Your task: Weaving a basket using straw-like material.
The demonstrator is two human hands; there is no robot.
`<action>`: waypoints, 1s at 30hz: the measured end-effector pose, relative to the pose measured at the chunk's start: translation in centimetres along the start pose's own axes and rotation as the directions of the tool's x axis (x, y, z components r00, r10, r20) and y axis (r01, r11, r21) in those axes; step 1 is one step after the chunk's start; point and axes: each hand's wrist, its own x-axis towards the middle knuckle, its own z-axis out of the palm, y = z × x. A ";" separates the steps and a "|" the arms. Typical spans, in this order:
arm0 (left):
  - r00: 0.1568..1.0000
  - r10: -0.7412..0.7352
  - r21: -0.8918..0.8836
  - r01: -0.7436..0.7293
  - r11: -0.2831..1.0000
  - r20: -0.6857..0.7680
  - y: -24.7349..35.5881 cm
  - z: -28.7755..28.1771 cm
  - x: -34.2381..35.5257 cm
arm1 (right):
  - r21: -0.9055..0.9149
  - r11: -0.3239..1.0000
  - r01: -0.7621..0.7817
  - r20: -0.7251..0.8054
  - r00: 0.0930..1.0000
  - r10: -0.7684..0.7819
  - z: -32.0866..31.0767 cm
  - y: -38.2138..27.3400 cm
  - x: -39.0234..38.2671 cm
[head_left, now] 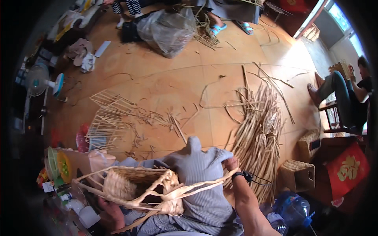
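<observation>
Basket [120, 184] is boxy, coarsely plaited from dry stalks.

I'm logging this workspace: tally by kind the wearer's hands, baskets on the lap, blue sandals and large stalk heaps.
Left hand plus right hand: 2
Lap basket: 1
Blue sandals: 2
Large stalk heap: 1
Total: 6

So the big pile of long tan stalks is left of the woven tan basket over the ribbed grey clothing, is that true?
Not left: in the head view, the big pile of long tan stalks is right of the woven tan basket over the ribbed grey clothing.
</observation>
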 end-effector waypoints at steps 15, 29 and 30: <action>0.996 0.066 -0.058 -0.063 0.996 0.053 0.2 1.9 1.1 | 0.948 0.092 -0.304 0.204 0.805 0.558 -16.6 -11.4 -17.1; 0.980 0.191 -0.032 -0.190 0.981 0.051 6.0 3.9 0.3 | 0.675 -0.729 -0.119 0.235 0.970 0.060 -31.2 -13.0 -28.1; 0.975 0.215 -0.014 -0.214 0.977 0.050 5.6 3.7 0.3 | 0.642 -0.760 -0.107 0.170 0.985 0.005 -32.9 -14.5 -27.8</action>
